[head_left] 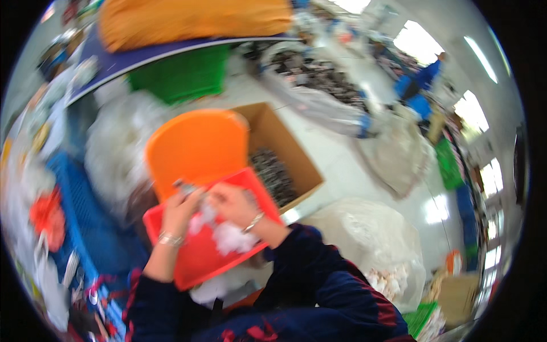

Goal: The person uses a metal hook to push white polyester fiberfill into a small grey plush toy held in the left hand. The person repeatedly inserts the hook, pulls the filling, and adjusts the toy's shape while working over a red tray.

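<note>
Sitting mid-frame, a small grey metal piece (183,186) is pinched at the fingertips of the left hand (181,212), w/ the right hand (232,204) just beside it, to its right, fingers curled on something small, can't tell what. Piece lies up and left of both palms, left hand nearer; long axis too blurred to call. Looks dull grey, tiny. Both hands hover over a red tray (199,259) holding white fluffy stuff (233,238). Behind it, an orange bin (196,148); to the right, a cardboard box (285,151) of dark small parts. Blue crate (91,216) at left, clear bags (370,239) lower right, green basket (182,74) top.
</note>
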The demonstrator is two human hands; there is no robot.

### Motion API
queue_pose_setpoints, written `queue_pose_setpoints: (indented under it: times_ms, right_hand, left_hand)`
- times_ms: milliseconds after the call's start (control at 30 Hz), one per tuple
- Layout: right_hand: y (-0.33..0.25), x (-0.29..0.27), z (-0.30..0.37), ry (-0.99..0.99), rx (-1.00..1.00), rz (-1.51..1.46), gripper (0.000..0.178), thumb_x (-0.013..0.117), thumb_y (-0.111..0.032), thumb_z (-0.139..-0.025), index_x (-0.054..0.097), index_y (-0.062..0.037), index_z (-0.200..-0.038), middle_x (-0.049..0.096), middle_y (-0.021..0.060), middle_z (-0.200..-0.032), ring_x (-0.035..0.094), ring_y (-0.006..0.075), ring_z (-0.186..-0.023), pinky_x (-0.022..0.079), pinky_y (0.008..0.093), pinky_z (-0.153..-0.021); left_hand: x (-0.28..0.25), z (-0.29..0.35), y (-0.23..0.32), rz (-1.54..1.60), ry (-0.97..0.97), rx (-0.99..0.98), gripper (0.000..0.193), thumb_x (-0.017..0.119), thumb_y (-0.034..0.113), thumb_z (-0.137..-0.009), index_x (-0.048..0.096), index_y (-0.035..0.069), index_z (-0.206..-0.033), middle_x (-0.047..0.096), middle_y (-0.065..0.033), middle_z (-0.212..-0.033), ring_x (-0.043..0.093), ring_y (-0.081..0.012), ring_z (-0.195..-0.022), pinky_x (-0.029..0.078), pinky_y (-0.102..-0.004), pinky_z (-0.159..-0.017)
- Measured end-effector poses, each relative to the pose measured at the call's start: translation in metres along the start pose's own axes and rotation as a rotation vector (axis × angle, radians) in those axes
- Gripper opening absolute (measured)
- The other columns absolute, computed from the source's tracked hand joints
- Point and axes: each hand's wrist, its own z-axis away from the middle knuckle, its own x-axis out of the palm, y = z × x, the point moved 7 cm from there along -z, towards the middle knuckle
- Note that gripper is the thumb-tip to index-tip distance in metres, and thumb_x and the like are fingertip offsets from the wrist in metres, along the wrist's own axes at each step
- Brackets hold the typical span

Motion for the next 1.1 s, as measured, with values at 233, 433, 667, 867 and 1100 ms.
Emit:
queue_pose_setpoints:
  times_ms: [233, 433, 667, 867, 1100]
  right_hand:
    - [0.012, -0.013, -0.007, -0.151, -0.054, -0.065, 0.018, 0.061, -0.018, -0.091, 0.059, -0.0009, -0.088, 0.059, 0.0063, -0.075, 0.055, 0.013, -0.07, 0.046, 0.0286, -0.065]
    - [0.022, -0.028, -0.015, -0.11, 0.114, -0.343, 0.02, 0.066, -0.02, -0.089, 0.059, -0.0018, -0.094, 0.053, -0.0023, -0.077, 0.049, 0.0047, -0.073, 0.043, 0.0237, -0.064]
    - [0.032, -0.009, -0.007, -0.305, 0.049, -0.301, 0.018, 0.067, -0.017, -0.087, 0.064, -0.0006, -0.093, 0.061, -0.0009, -0.078, 0.053, 0.0057, -0.074, 0.045, 0.0245, -0.068]
    - [0.024, -0.006, -0.002, -0.392, 0.026, -0.203, 0.018, 0.066, -0.017, -0.088, 0.063, -0.0007, -0.094, 0.058, -0.002, -0.075, 0.051, 0.0055, -0.07, 0.043, 0.0232, -0.065]
    - [0.024, 0.0, 0.0, -0.478, -0.017, -0.233, 0.013, 0.064, -0.013, -0.089, 0.061, -0.0007, -0.094, 0.056, -0.0023, -0.072, 0.049, 0.0045, -0.069, 0.041, 0.0229, -0.061]
  left_hand:
    - [-0.052, -0.018, 0.007, 0.319, 0.169, 0.141, 0.018, 0.065, 0.017, -0.091, 0.061, 0.005, -0.078, 0.054, 0.0034, -0.067, 0.046, -0.0054, -0.057, 0.035, -0.0208, -0.053]
    - [0.007, 0.01, 0.007, -0.214, -0.339, -0.103, 0.016, 0.059, 0.015, -0.092, 0.067, 0.001, -0.09, 0.067, -0.0048, -0.083, 0.062, -0.0114, -0.077, 0.049, -0.0259, -0.072]
    - [0.037, 0.019, -0.024, -0.313, -0.623, -0.127, 0.017, 0.052, 0.014, -0.095, 0.062, 0.001, -0.092, 0.062, -0.0024, -0.079, 0.057, -0.0105, -0.074, 0.047, -0.0253, -0.072]
    - [0.032, 0.019, -0.023, -0.358, -0.645, -0.107, 0.017, 0.049, 0.016, -0.096, 0.059, 0.002, -0.096, 0.058, -0.0014, -0.077, 0.055, -0.0103, -0.072, 0.045, -0.0248, -0.07]
    - [0.032, 0.021, -0.015, -0.248, -0.62, -0.125, 0.023, 0.047, 0.021, -0.099, 0.059, 0.003, -0.093, 0.056, 0.0, -0.075, 0.053, -0.0099, -0.072, 0.044, -0.0251, -0.069]
